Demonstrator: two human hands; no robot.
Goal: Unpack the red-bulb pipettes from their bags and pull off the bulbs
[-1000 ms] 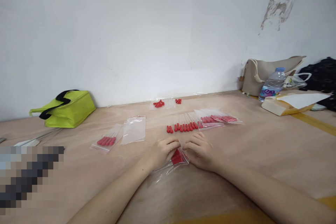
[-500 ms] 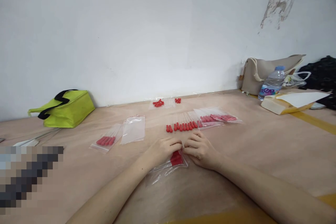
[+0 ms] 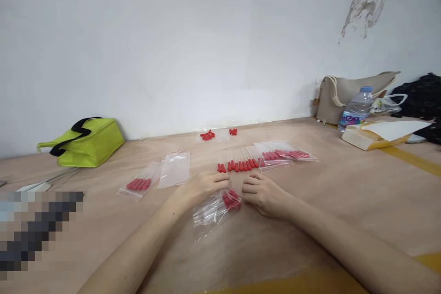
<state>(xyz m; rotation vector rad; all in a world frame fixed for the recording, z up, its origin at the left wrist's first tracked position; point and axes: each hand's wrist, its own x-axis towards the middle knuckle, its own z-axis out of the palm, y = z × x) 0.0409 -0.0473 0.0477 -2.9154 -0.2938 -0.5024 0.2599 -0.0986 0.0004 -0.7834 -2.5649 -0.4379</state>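
Observation:
In front of me lies a clear zip bag (image 3: 212, 211) with a cluster of red bulb-ended pieces (image 3: 231, 199), probably droppers, inside it. My left hand (image 3: 206, 187) bends over the bag's far left edge, its fingers closed on the plastic. At the right side of the bag, my right hand (image 3: 262, 195) has its fingers curled together; whatever they pinch is hidden. Just beyond my hands, a row of loose red-bulbed droppers (image 3: 243, 165) with thin clear stems points away from me. Filled bags (image 3: 287, 154) overlap to the right of that row.
To the left lie flat clear bags (image 3: 175, 170) and one filled bag (image 3: 139, 183). More red pieces (image 3: 207, 135) rest near the wall. A lime-green bag (image 3: 87, 142) stands at left; a water bottle (image 3: 356, 108), a beige bag (image 3: 327, 101) and a box (image 3: 361, 138) stand at right.
My hands have moved apart, the left one shifting left and away from me. The bag between them has crumpled and turned, and its red pieces show more.

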